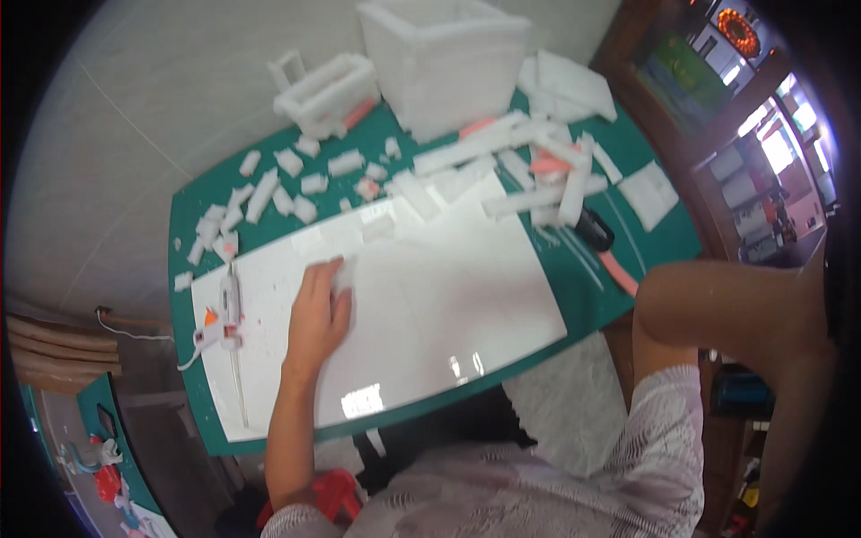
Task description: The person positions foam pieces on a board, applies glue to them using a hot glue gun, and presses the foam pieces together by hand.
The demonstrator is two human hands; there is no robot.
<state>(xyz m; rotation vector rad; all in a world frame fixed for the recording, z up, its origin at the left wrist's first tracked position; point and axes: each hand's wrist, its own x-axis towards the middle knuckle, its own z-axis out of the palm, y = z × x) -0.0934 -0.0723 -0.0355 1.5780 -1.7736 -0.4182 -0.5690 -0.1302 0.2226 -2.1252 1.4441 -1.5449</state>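
"Right hand?"
"Out of view; can't tell its fingers."
"Left hand [319, 309]?"
"Loosely open, gripping nothing, over the white board [439, 332] on the table [587, 305]."
"Room?"
"Rightward, to the board's edge."

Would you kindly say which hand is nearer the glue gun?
Left. The left hand is just right of the glue gun; the right arm, bent, is much farther right, its hand unseen.
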